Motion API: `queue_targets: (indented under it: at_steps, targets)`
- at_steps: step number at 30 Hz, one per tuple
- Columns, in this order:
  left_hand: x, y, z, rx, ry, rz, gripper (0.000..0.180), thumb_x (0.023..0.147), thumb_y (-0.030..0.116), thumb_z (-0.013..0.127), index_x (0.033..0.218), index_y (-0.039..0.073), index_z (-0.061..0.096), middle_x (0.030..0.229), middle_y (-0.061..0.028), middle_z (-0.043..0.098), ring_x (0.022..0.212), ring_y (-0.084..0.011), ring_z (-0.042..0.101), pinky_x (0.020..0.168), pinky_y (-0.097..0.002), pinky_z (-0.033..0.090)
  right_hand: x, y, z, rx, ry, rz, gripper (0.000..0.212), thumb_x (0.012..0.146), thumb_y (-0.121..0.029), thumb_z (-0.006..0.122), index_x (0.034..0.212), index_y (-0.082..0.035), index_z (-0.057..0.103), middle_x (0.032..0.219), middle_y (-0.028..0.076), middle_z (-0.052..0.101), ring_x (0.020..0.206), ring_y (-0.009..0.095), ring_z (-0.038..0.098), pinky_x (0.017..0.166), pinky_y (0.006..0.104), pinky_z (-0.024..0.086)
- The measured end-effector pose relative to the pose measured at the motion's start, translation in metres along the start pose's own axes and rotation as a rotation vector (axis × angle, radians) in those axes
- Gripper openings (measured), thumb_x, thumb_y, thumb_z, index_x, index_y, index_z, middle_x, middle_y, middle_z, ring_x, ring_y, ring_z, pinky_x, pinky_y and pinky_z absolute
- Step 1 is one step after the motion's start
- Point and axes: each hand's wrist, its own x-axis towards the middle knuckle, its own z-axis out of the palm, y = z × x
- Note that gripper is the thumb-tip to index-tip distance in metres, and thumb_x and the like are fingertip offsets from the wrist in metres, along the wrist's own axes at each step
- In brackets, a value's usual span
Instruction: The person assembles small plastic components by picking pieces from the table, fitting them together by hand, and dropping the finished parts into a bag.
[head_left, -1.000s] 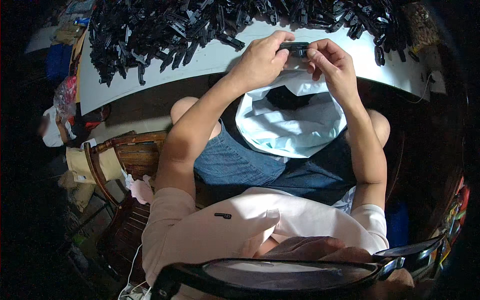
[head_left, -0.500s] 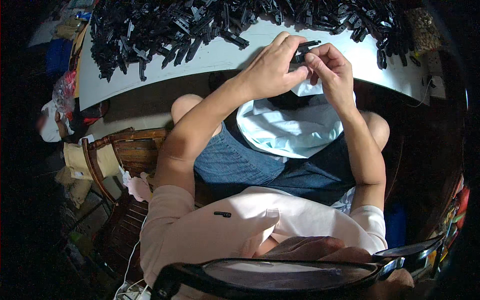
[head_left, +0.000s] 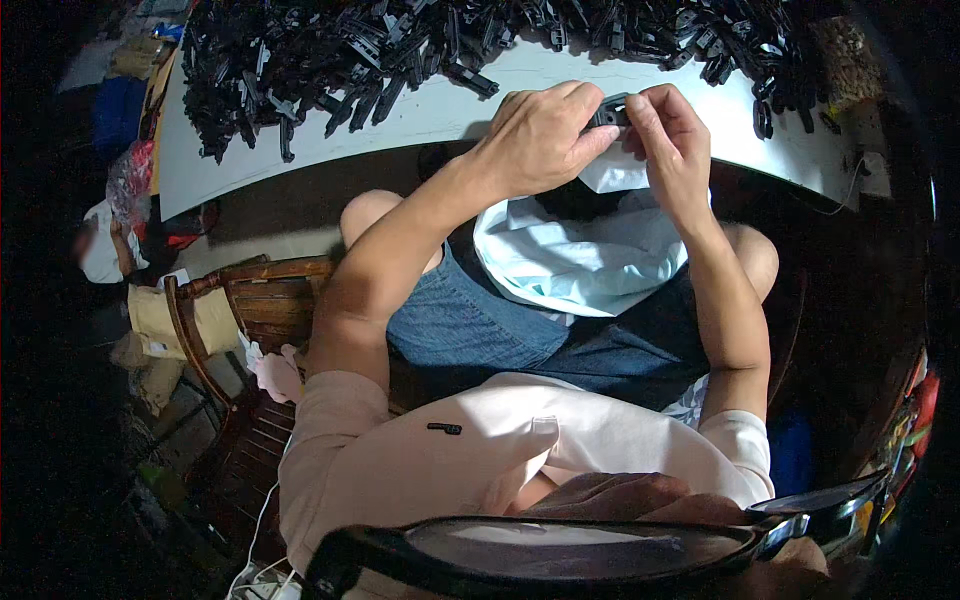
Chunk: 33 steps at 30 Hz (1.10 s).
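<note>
Between my two hands is a small black plastic part (head_left: 611, 112), held just off the near edge of the white table (head_left: 330, 150). My left hand (head_left: 545, 135) grips it from the left, with thumb and fingers closed round it. On the other side, my right hand (head_left: 672, 135) pinches its right end between thumb and forefinger. My fingers cover much of the part. Below the hands, an open pale white bag (head_left: 580, 265) lies across my lap; its inside is dark.
A long heap of similar black plastic parts (head_left: 400, 50) covers the table's far side. At my left stands a wooden chair (head_left: 285, 300) with a tan package (head_left: 160, 320) beside it. A brown textured bundle (head_left: 850, 60) sits at the table's far right.
The black part has turned in my fingers and now shows a broader face. My left hand has come down slightly, and my right fingers have shifted along the part's end.
</note>
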Motion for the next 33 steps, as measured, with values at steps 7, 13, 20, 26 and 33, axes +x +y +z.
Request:
queue_targets:
  at_steps: [7,13,20,26,33]
  targets:
    - [-0.014,0.013,0.010,0.100,-0.365,0.020,0.047,0.094,0.049,0.066,0.103,0.003,0.065,0.089,-0.0183,0.069,0.083,-0.0380,0.069,0.071,-0.0471,0.055,0.030,0.008,-0.038,-1.143,0.293,-0.280,0.036,0.099,-0.031,0.064,0.133,-0.020,0.062,0.122,0.012,0.064,0.090,0.029,0.073,0.072,0.0413,0.058]
    - [-0.022,0.010,-0.003,0.164,-0.248,-0.025,0.048,0.092,0.052,0.070,0.094,0.004,0.070,0.082,-0.0157,0.074,0.072,-0.0337,0.073,0.065,-0.0463,0.057,0.040,0.016,-0.044,-1.294,0.289,-0.262,0.033,0.099,-0.030,0.063,0.131,-0.022,0.063,0.126,0.012,0.064,0.098,0.033,0.072,0.079,0.0471,0.058]
    - [-0.016,-0.016,-0.036,0.704,0.103,-0.487,0.040,0.094,0.043,0.068,0.095,0.003,0.067,0.080,-0.0178,0.073,0.072,-0.0381,0.073,0.063,-0.0492,0.057,0.043,0.014,-0.053,-1.241,0.279,-0.182,0.029,0.097,-0.029,0.065,0.123,-0.017,0.064,0.113,0.012,0.070,0.099,0.036,0.071,0.080,0.0456,0.057]
    - [-0.023,-0.018,-0.025,0.753,0.086,-0.413,0.029,0.093,0.031,0.069,0.096,0.002,0.065,0.085,-0.0201,0.071,0.074,-0.0403,0.072,0.064,-0.0507,0.058,0.041,0.016,-0.060,-1.089,0.327,-0.303,0.037,0.093,-0.022,0.072,0.128,-0.011,0.064,0.116,0.014,0.072,0.097,0.033,0.073,0.081,0.0423,0.057]
    - [-0.028,-0.003,-0.012,0.595,0.075,-0.288,0.014,0.089,0.011,0.068,0.096,0.001,0.061,0.097,-0.0182,0.063,0.088,-0.0378,0.068,0.074,-0.0479,0.057,0.039,0.016,-0.053,-0.607,0.362,-0.166,0.041,0.091,-0.029,0.079,0.126,-0.008,0.072,0.102,0.013,0.078,0.091,0.015,0.075,0.080,0.0290,0.058]
